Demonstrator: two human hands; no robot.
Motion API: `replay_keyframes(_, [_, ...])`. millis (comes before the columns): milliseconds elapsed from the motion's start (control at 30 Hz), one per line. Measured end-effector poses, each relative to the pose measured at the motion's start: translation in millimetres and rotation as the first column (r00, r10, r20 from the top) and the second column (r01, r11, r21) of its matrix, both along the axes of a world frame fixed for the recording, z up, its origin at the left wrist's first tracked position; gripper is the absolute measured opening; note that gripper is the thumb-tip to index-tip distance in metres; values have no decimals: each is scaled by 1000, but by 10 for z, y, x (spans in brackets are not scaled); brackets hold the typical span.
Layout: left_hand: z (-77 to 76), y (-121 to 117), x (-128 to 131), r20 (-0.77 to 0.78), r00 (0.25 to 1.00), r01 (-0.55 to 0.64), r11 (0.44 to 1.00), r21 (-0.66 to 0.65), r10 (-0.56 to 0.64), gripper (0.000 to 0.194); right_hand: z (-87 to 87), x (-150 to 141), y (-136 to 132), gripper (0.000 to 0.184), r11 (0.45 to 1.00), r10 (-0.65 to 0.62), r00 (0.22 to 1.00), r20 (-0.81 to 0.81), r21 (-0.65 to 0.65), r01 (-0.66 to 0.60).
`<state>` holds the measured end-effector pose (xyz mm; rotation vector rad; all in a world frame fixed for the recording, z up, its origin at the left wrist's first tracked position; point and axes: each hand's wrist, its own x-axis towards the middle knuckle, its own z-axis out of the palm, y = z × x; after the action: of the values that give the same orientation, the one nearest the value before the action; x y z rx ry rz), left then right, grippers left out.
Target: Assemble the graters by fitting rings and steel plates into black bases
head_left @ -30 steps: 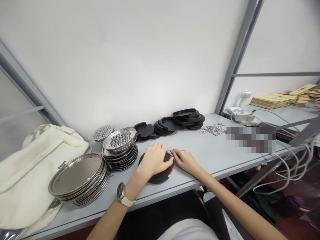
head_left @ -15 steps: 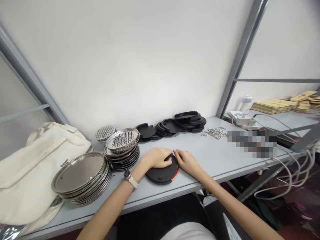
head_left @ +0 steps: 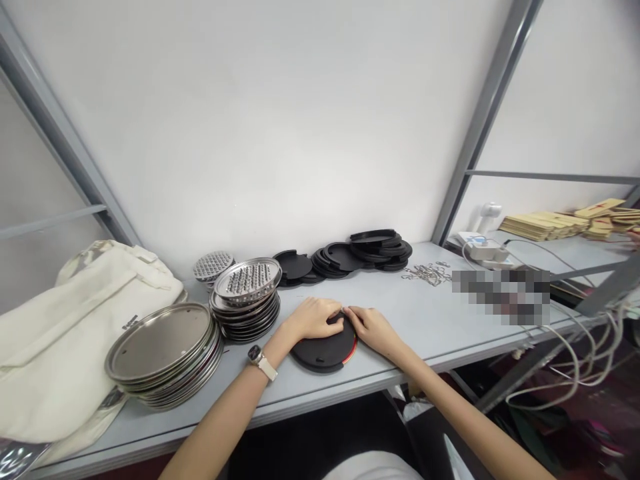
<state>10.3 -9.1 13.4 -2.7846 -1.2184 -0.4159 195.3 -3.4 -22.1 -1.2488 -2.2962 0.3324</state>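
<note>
A black round disc (head_left: 320, 350) lies near the front edge of the table, with a red and yellow rim showing on its right side. My left hand (head_left: 315, 319) is closed over its upper left part, thumb on the top face and fingers curled at the far edge. Against the disc's upper right edge, my right hand (head_left: 373, 329) is pinched closed, its fingertips meeting those of the left hand. A small wire piece sits at these fingertips, mostly hidden by them.
To the left are a stack of metal discs (head_left: 160, 343), grater discs (head_left: 247, 281) on darker discs, and a cream cloth bag (head_left: 65, 340). Black round holders (head_left: 343, 257) line the wall. Small metal wire pieces (head_left: 427, 273) lie scattered right, near white cables (head_left: 575, 347).
My left hand has shifted back from over the disc's middle to its upper edge, uncovering more of the top face. My right hand has come closer to the left. The view has tilted slightly.
</note>
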Motion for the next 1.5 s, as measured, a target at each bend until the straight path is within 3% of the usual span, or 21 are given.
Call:
replay_keyframes(267, [44,-46,4,11,998,-66,998,-15,66,16,26,29,-12,41,999,44,999,-19,-23,-44])
replay_keyframes(467, [59,-61,5,50,997,-54,998,-10,55,37,38,48,-20,41,997,74,997,-18,-31,-74])
replay_keyframes(967, [49,-42,-4,8,1000,-24,999,22,24,19,59,25,-50,40,994,109,993,-49,-11,-110])
replay_keyframes(1500, [67,-62,8,-20,999,-40,999,5,40,18,23,23,-34,40,999,52,998,-25,-2,-52])
